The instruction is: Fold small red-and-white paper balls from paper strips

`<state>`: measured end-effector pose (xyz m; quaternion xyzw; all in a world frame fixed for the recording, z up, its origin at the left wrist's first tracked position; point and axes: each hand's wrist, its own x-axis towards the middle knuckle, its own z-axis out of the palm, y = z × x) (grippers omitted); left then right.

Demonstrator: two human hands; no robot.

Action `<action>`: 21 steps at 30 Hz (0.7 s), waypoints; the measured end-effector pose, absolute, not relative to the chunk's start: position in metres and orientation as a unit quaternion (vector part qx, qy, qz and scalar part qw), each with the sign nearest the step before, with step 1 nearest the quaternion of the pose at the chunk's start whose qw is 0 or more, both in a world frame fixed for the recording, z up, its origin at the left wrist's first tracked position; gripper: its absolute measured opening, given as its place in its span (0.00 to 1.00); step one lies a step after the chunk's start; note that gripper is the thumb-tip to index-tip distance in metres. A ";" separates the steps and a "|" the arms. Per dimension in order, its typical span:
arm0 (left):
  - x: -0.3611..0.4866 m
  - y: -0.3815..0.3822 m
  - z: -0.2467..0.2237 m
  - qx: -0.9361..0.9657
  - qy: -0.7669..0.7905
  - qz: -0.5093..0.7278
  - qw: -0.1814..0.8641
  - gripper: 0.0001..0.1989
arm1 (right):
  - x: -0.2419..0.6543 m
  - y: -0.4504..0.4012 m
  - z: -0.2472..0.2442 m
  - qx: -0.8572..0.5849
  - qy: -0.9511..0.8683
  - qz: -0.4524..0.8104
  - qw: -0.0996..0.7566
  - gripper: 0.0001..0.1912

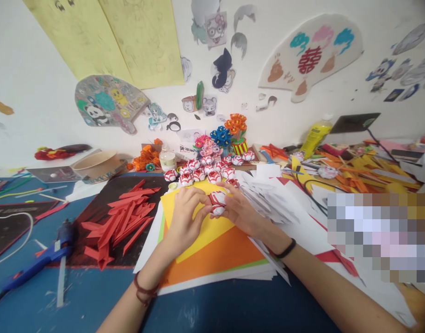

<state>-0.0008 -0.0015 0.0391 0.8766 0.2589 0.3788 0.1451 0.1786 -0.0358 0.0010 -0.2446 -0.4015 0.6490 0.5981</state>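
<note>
A red and white paper flower (218, 203) is held between my two hands above the stacked yellow and orange paper (212, 247). The fingers of my left hand (189, 215) pinch its left side. On its right side, my right hand (245, 210) grips it with bent fingers. Just beyond my hands, several similar red and white flowers (198, 174) stand in a cluster. Folded red paper strips (124, 217) lie in a pile on a dark mat to the left.
A blue glue gun (42, 263) lies at the left on the blue table (104, 291). White paper strips (267, 199) spread to the right. Behind are a small bottle (168, 159), potted paper flowers (237, 134), a round container (96, 165) and a yellow bottle (316, 137).
</note>
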 end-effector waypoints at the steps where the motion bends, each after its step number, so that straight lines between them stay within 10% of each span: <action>1: 0.000 -0.001 0.038 0.877 0.265 0.378 0.135 0.05 | 0.179 -0.036 0.001 -0.243 -0.399 0.651 0.598 0.28; 21: -0.001 0.002 0.041 0.809 0.296 0.413 0.296 0.04 | 0.183 -0.033 -0.002 -0.307 -0.432 0.587 0.613 0.34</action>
